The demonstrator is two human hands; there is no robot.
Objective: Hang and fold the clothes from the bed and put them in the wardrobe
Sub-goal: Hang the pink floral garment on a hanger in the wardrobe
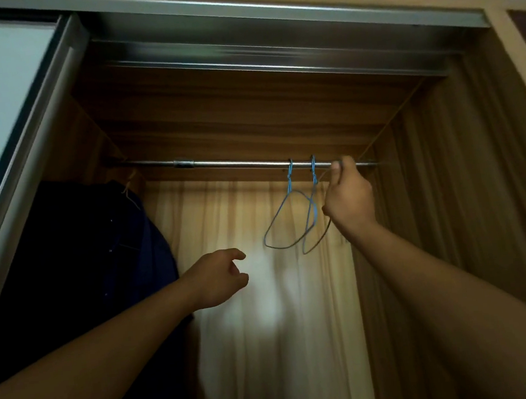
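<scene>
I look up into the open wardrobe (pixel 444 183). A metal rail (pixel 236 162) runs across it. Two blue wire hangers (pixel 288 216) hang from the rail's right part. My right hand (pixel 349 196) reaches up to the rail just right of them and pinches the hook of a third thin wire hanger (pixel 328 230), whose body trails down beside my wrist. My left hand (pixel 222 276) hovers lower, in the middle of the opening, fingers loosely curled and holding nothing. No clothes from the bed are in view.
A dark navy garment (pixel 101 261) hangs at the rail's left end. A sliding door (pixel 2 104) with a metal frame covers the left side. The door's metal track (pixel 274 48) runs overhead. The back panel (pixel 263 294) is pale wood grain.
</scene>
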